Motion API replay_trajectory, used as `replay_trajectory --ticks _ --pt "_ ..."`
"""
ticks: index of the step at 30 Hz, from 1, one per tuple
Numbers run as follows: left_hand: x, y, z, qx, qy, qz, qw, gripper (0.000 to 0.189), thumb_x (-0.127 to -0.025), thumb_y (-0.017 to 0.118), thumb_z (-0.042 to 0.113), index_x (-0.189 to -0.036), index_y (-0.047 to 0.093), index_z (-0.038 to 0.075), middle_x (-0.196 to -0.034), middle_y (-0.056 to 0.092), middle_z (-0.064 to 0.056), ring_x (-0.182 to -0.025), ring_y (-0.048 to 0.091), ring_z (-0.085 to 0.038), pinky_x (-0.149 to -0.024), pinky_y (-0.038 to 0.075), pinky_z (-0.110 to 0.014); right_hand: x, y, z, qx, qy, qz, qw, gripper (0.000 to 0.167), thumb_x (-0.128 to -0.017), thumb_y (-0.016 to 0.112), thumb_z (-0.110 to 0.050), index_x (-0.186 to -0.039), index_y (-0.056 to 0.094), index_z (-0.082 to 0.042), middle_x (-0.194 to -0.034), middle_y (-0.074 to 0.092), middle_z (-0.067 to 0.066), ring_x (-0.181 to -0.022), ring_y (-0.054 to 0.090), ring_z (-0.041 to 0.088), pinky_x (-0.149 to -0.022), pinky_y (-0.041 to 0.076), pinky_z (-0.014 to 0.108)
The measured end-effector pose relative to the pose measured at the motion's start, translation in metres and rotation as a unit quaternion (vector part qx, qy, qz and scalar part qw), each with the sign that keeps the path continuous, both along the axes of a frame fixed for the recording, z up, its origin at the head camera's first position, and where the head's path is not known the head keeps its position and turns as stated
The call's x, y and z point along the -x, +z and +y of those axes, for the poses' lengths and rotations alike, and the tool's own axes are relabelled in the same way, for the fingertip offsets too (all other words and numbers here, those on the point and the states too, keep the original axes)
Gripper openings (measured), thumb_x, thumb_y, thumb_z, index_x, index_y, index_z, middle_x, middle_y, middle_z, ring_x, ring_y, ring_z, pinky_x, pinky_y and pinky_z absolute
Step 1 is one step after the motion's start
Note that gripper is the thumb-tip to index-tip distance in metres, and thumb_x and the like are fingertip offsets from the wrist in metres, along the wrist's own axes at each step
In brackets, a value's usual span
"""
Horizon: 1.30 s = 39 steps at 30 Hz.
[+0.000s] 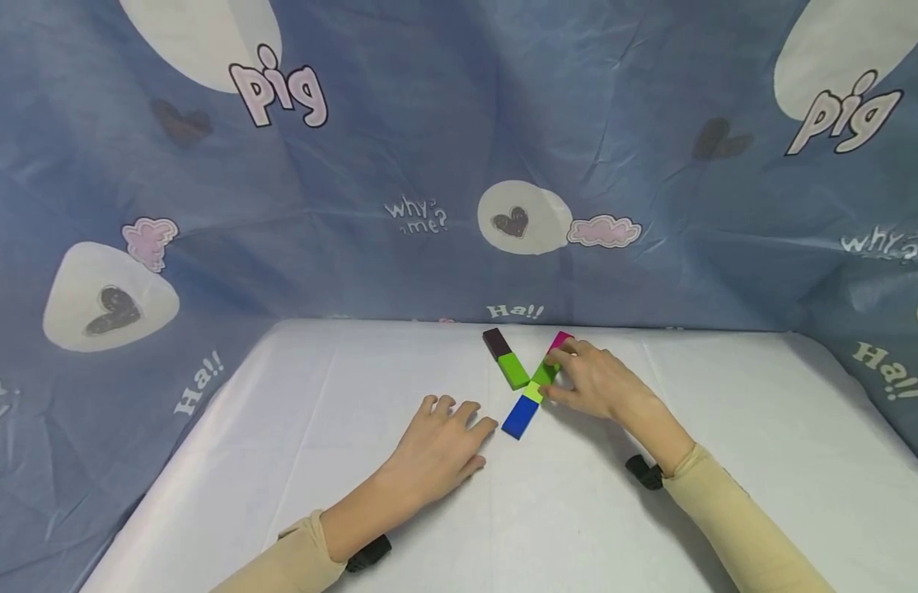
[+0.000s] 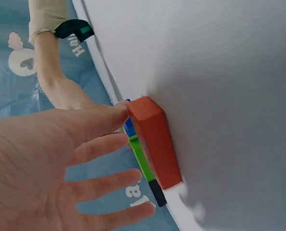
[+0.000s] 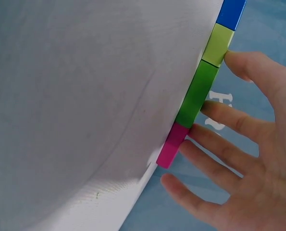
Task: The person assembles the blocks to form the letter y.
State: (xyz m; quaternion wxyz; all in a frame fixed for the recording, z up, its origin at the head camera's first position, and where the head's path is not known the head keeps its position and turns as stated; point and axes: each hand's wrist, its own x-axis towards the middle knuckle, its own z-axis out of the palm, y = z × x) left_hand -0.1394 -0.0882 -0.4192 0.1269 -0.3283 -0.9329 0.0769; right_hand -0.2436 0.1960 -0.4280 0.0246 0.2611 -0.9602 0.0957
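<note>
My right hand [image 1: 596,383] is over a slanted row of flat blocks. In the right wrist view its thumb tip is at the yellow block [image 3: 217,45], with other spread fingertips along the green block [image 3: 198,94] and pink block [image 3: 172,146]. A blue block [image 1: 521,417] continues the row at its near end. My left hand [image 1: 435,449] is spread low over the table, left of the blue block. Below it, in the left wrist view, is a red block [image 2: 155,142], its end beside the thumb tip; the head view hides this block under the hand.
A second green block [image 1: 514,371] and a dark block [image 1: 496,342] form another arm, meeting the row in a Y shape. The white-covered table [image 1: 340,395] ends at a blue printed cloth [image 1: 400,272] behind and at the sides.
</note>
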Motion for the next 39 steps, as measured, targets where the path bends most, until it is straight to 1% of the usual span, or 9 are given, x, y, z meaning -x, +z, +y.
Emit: replay_trajectory --ticks 5,8,13,18,22,27,32,36,39 --pt "-0.01 -0.002 -0.015 -0.021 -0.002 0.023 0.9995 0.044 -0.094 0.078 0.057 -0.126 0.073 0.028 -0.124 0.074 -0.002 -0.108 0.071 -0.03 -0.097 0.053 -0.044 0.0 0.001 0.0 -0.001 0.0 -0.003 1.0 0.05 -0.096 0.077 -0.047 -0.13 0.074 -0.011 -0.135 0.069 0.021 -0.12 0.07 0.04 -0.102 0.057 0.064" --pt "-0.015 -0.003 -0.021 -0.032 -0.003 0.029 0.9991 0.047 -0.089 0.081 0.06 -0.124 0.074 0.028 -0.117 0.074 -0.002 -0.102 0.07 -0.028 -0.095 0.052 -0.044 0.0 0.001 0.0 0.0 0.004 -0.001 1.0 0.049 -0.096 0.077 -0.046 -0.13 0.074 -0.011 -0.134 0.069 0.021 -0.119 0.07 0.04 -0.101 0.057 0.064" --pt "-0.021 -0.004 -0.025 -0.02 -0.007 0.032 0.9993 0.051 -0.084 0.087 0.057 -0.122 0.073 0.028 -0.11 0.073 0.0 -0.094 0.068 -0.025 -0.092 0.051 -0.042 0.001 0.001 0.0 0.001 0.002 -0.004 1.0 0.049 -0.096 0.077 -0.046 -0.13 0.074 -0.011 -0.135 0.069 0.021 -0.12 0.07 0.04 -0.102 0.057 0.064" --pt "-0.022 -0.006 -0.025 -0.013 -0.003 0.035 0.9993 0.051 -0.083 0.089 0.055 -0.122 0.074 0.028 -0.107 0.075 0.001 -0.091 0.069 -0.024 -0.091 0.052 -0.041 0.001 0.001 0.0 0.003 0.004 0.0 1.0 0.048 -0.096 0.077 -0.045 -0.129 0.075 -0.011 -0.134 0.069 0.021 -0.119 0.07 0.04 -0.101 0.057 0.063" --pt "-0.02 -0.007 -0.022 -0.012 -0.015 0.018 0.9996 0.047 -0.086 0.087 0.054 -0.122 0.074 0.028 -0.114 0.076 0.002 -0.096 0.07 -0.024 -0.094 0.054 -0.042 0.0 0.001 0.0 0.001 0.002 -0.003 1.0 0.047 -0.096 0.077 -0.045 -0.129 0.074 -0.011 -0.134 0.069 0.021 -0.12 0.069 0.04 -0.101 0.057 0.064" --pt "-0.017 -0.008 -0.02 -0.014 -0.051 -0.002 0.9986 0.048 -0.089 0.083 0.054 -0.129 0.073 0.028 -0.13 0.074 0.004 -0.105 0.071 -0.024 -0.096 0.055 -0.042 0.0 0.0 0.0 0.003 0.002 -0.003 1.0 0.048 -0.096 0.078 -0.045 -0.129 0.074 -0.01 -0.134 0.069 0.02 -0.12 0.069 0.039 -0.101 0.057 0.063" --pt "-0.015 -0.009 -0.016 -0.025 -0.08 -0.012 0.9964 0.049 -0.092 0.079 0.05 -0.135 0.071 0.028 -0.139 0.072 0.005 -0.109 0.071 -0.023 -0.096 0.055 -0.04 0.001 0.0 0.0 0.003 0.0 -0.001 1.0 0.047 -0.096 0.077 -0.045 -0.128 0.075 -0.011 -0.134 0.069 0.021 -0.119 0.069 0.04 -0.101 0.057 0.063" --pt "-0.014 -0.008 -0.013 -0.039 -0.092 -0.047 0.9939 0.045 -0.097 0.072 0.047 -0.138 0.069 0.027 -0.148 0.07 0.003 -0.108 0.07 -0.021 -0.096 0.054 -0.038 0.001 0.0 0.0 0.0 -0.001 -0.003 1.0 0.048 -0.096 0.077 -0.046 -0.129 0.074 -0.011 -0.136 0.069 0.022 -0.121 0.069 0.041 -0.102 0.057 0.064" --pt "-0.012 -0.009 -0.012 -0.054 -0.089 -0.077 0.9916 0.044 -0.099 0.068 0.046 -0.139 0.069 0.028 -0.152 0.068 0.003 -0.108 0.07 -0.021 -0.096 0.054 -0.038 0.001 0.0 0.001 0.001 0.0 -0.003 1.0 0.048 -0.096 0.077 -0.045 -0.13 0.074 -0.011 -0.136 0.069 0.022 -0.121 0.069 0.041 -0.102 0.057 0.063"
